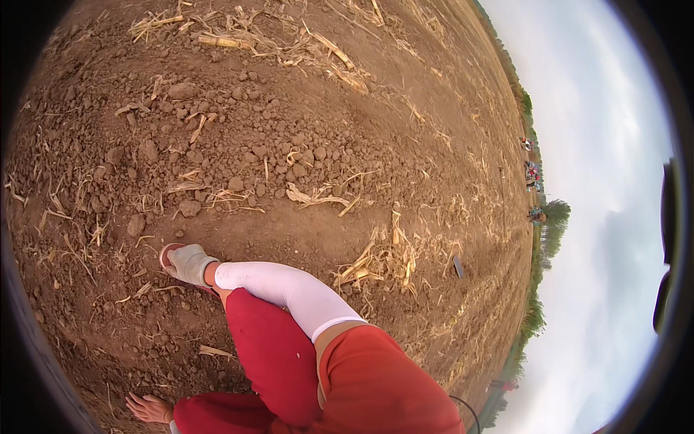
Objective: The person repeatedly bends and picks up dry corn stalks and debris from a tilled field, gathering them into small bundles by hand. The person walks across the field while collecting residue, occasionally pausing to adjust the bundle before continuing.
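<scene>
My left hand [190,264], in a greyish fabric glove below a white arm sleeve [282,285], is at my foot in a reddish sandal [164,255]. The glove and the foot overlap, and its fingers cannot be told apart clearly. Low at the left, beyond a red trouser leg [225,415], my bare right hand [149,408] lies on or just above the brown soil [162,352]. Its fingers are spread a little, with nothing seen in them. The orange shirt [385,385] fills the lower middle.
Soil clods [190,208] and dry stalks [225,42] litter the field. A heap of dry husks [379,266] lies right of my left arm, beside a small dark flat object [458,267]. Distant people [531,173] and trees [554,222] stand along the horizon, which runs down the picture's right.
</scene>
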Demonstrator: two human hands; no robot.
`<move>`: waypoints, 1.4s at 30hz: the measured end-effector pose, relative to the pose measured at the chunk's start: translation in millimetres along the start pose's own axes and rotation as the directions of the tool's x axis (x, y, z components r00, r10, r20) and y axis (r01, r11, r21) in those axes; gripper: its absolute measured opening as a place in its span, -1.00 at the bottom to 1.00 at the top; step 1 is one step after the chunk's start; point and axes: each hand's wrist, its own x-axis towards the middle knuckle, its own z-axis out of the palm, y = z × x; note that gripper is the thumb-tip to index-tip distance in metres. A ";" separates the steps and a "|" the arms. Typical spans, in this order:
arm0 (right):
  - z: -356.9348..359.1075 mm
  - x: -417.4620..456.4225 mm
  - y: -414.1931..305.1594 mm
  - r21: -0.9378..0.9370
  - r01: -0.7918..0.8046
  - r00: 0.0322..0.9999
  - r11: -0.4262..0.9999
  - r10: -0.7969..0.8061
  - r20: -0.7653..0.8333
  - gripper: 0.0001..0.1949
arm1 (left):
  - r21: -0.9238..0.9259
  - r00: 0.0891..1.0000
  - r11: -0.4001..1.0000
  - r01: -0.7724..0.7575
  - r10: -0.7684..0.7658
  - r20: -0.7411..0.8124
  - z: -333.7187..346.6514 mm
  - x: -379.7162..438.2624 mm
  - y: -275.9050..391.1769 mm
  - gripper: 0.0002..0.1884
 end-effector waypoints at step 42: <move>-27.6 -5.0 -12.3 -0.011 -0.032 0.995 0.999 0.033 0.097 -0.57 | -0.048 0.994 0.999 -0.022 0.017 -0.108 19.6 -2.4 -6.4 -0.49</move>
